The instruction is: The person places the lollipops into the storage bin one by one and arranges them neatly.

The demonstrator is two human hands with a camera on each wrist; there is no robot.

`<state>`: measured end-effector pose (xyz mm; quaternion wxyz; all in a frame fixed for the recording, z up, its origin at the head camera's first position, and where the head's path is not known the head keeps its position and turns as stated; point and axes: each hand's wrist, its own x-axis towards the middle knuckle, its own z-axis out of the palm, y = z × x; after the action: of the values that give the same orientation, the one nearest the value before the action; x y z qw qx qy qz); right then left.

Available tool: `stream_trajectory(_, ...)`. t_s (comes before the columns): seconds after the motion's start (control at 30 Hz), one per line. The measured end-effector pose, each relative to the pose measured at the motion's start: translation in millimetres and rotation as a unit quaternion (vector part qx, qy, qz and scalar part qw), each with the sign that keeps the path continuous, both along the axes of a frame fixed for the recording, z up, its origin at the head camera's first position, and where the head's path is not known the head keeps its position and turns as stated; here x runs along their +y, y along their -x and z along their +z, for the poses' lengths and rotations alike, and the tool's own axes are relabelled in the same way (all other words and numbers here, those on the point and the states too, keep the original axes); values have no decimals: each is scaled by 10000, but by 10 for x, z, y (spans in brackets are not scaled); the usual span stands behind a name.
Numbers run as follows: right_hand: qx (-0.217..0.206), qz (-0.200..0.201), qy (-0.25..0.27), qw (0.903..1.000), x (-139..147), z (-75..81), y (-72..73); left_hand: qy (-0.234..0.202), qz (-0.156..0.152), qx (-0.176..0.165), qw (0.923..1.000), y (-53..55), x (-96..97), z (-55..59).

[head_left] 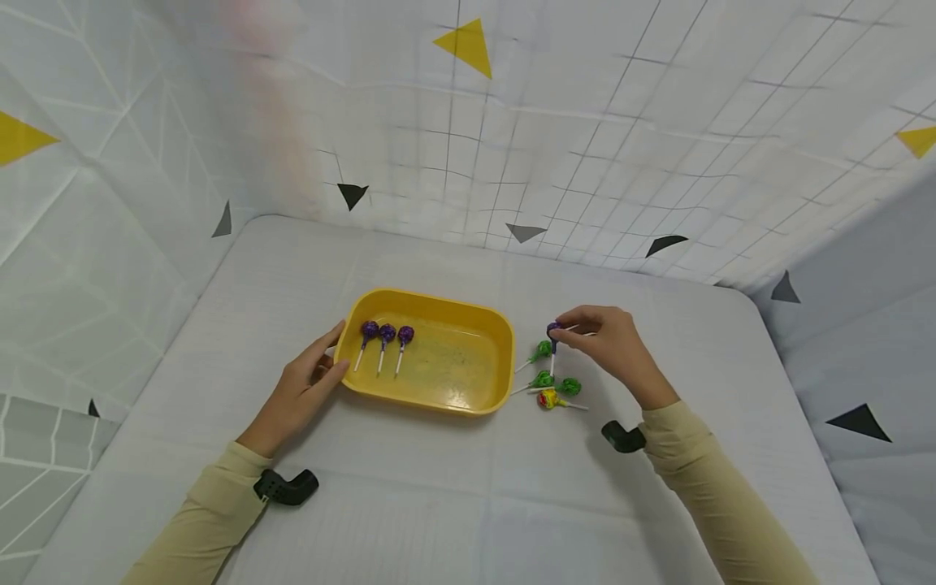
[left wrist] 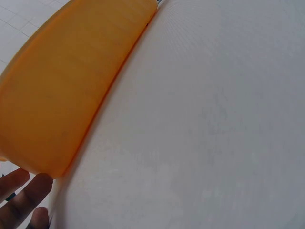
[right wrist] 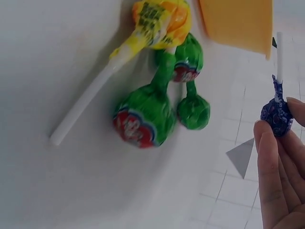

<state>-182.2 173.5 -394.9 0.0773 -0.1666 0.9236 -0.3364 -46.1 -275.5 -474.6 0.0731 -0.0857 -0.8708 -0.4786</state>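
A yellow plastic tray [head_left: 439, 405] sits on the white surface, with three purple-wrapped lollipops [head_left: 387, 333] side by side in its left end. My left hand [head_left: 296, 394] touches the tray's left end from outside; in the left wrist view its fingers [left wrist: 28, 198] are against the end wall. To the right of the tray, my right hand [head_left: 603, 341] pinches the head of a purple lollipop [right wrist: 277, 117] between thumb and fingers, with its stick upward in the right wrist view. Below it lie green lollipops [head_left: 570, 387] and a yellow-and-red lollipop [head_left: 547, 399].
The white-covered table [head_left: 409, 496] has rounded far corners. White patterned cloth walls [head_left: 409, 106] with yellow and dark triangles stand behind it and on both sides. A black wrist device [head_left: 288, 487] is strapped to each sleeve.
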Motion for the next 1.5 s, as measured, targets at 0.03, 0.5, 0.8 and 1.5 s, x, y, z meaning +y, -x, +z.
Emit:
stream_trajectory(0.03,-7,15,-3,10000,-16,6,-2,-3,0,-4,10000,2,-1,-3)
stream_trajectory(0.5,-91,128,39,9999,-248,101,3,-36,24,-101,9999,4,-7,-8)
stream_trajectory(0.8,-88,273,155,9995,-403,130,-1,-31,22,-61,10000,7,-16,-23)
stream_trajectory(1.5,-314,613,365,9970,-792,151,-42,-97,-23,-88,9999,8,-15,-8)
